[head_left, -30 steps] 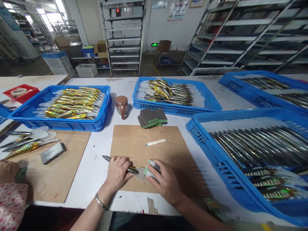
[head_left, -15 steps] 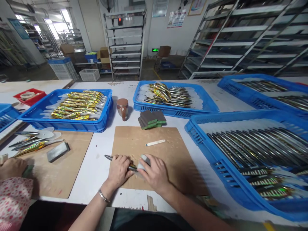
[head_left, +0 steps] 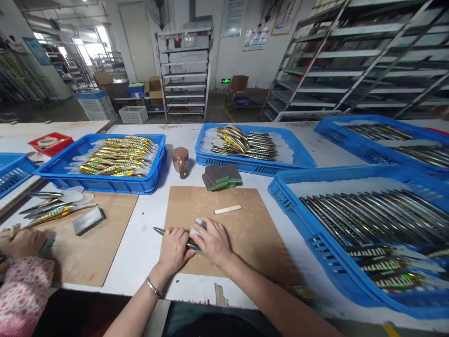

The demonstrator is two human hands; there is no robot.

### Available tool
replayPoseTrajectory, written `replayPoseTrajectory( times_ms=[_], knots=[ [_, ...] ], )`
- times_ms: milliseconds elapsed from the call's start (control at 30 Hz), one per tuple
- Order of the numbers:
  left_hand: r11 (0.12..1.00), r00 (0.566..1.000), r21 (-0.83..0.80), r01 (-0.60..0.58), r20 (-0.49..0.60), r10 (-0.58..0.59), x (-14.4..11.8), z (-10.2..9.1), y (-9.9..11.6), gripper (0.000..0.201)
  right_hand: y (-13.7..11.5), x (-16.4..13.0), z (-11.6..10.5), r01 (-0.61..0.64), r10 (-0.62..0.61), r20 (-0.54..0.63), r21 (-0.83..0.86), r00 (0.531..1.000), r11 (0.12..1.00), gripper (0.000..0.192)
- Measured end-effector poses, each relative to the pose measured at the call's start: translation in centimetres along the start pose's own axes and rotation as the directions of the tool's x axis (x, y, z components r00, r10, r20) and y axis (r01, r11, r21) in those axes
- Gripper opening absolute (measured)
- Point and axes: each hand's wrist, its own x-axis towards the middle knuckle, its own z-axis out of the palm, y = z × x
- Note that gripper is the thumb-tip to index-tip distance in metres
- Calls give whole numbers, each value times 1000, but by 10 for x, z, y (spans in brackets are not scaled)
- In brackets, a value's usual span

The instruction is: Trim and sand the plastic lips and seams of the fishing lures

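Note:
My left hand [head_left: 174,248] is closed around a dark fishing lure [head_left: 159,230], pressing it down over the cardboard sheet [head_left: 245,234]. The lure's pointed end sticks out to the left of the fingers. Right beside it, my right hand [head_left: 214,241] grips a small grey sanding block [head_left: 199,225] against the lure's other end, which the fingers mostly hide. A white strip [head_left: 227,209] lies on the cardboard beyond the hands. Behind it sits a pile of dark sanding pads [head_left: 221,176] with green edges.
Blue trays of lures stand at the left [head_left: 101,186], middle [head_left: 242,165] and right [head_left: 315,234]. A brown-lidded cup [head_left: 180,161] stands between two of them. At far left, a co-worker's hand [head_left: 26,243] rests near loose lures [head_left: 49,213] and a grey block [head_left: 89,221].
My right hand has slid left with the sanding block, closer to my left hand. The left hand keeps its hold on the lure. The camera view has shifted slightly.

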Motion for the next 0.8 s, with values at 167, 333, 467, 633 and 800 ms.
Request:
replayPoseTrajectory(
  times_ms=[167, 333, 467, 633, 800],
  knots=[
    [988, 993, -147, 46, 113, -30, -10, -12, 0, 40, 33, 7, -14, -223, 194, 169, 171, 966, 960, 28],
    [968, 984, -239, 78, 175, -36, -18, -30, -4, 33, 46, -32, -73, -312, 129, 447, 365, 885, 877, 27],
    [970, 968, -233, 64, 252, -4, -14, -37, -15, 54, 26, -45, -105, -49, -104, 448, 317, 888, 947, 44],
    [988, 967, -148, 44, 256, -5, -5, -32, -16, 48, -15, -36, -103, 167, -231, 441, 179, 867, 969, 47],
    [995, 982, -18, 96, 166, -92, 2, -20, -2, 40, -62, -17, -71, 329, -282, 393, -55, 875, 943, 61]
  ],
)
